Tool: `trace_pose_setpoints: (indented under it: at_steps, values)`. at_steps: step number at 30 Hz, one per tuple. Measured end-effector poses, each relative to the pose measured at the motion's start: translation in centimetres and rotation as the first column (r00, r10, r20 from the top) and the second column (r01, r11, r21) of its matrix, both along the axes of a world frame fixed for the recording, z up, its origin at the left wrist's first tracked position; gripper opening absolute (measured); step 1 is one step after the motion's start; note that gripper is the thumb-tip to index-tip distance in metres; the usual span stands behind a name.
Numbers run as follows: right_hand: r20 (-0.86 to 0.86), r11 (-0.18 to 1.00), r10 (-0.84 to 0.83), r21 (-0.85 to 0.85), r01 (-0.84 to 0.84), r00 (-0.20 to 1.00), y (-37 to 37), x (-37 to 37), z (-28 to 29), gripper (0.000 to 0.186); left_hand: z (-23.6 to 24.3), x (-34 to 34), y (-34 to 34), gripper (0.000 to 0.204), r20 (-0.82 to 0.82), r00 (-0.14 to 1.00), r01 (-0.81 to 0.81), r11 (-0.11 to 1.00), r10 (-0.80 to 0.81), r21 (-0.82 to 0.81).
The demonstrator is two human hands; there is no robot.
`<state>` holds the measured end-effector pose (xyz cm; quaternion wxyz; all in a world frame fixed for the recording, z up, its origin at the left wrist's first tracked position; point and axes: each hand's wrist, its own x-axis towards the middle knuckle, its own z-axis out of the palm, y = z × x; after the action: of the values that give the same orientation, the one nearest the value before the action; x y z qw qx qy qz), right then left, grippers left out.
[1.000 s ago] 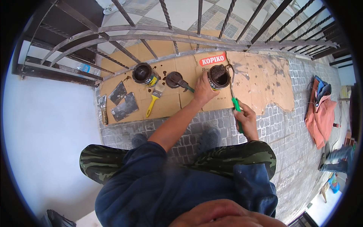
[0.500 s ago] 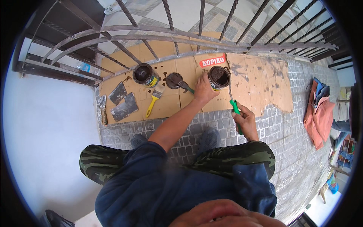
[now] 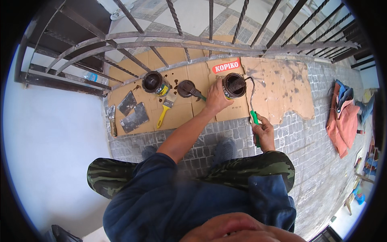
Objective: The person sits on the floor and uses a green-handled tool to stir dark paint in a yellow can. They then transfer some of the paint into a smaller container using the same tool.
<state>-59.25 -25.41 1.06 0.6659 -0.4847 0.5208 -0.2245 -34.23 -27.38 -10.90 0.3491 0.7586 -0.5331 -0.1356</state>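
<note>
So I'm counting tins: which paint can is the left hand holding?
The rightmost paint can, gripped by the left hand, roller head inside; the other can stands untouched, far left.

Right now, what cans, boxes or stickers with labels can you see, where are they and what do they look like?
Open paint can: on the cardboard, steadied by the left hand; round, dark inside.
Second paint can: further left on the cardboard; round, with a yellow label.
Cardboard sheet: flat on the paving; brown, paint-spotted.
Printed patch: on the cardboard behind the held can; red with white lettering.
</note>
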Motion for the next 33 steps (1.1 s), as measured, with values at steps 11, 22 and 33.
trace_pose_setpoints:
  at_steps: [11,22,33]
  values:
    - [-0.061,0.992,0.015,-0.125,-0.023,0.998,1.2,-0.8,-2.5,0.047,0.9,0.0,-0.7,0.095,0.03,0.998,0.061,0.998,-0.062,0.013]
    - [-0.321,0.843,-0.026,-0.516,-0.152,0.947,1.2,-1.3,-4.0,0.053,1.2,-0.1,-1.1,0.095,0.091,0.992,0.087,0.996,-0.085,-0.019]
    - [-0.512,0.717,-0.066,-0.621,-0.316,0.857,0.8,-1.5,-3.1,0.053,1.1,0.4,-1.1,0.099,0.109,0.987,0.115,0.993,-0.114,0.001]
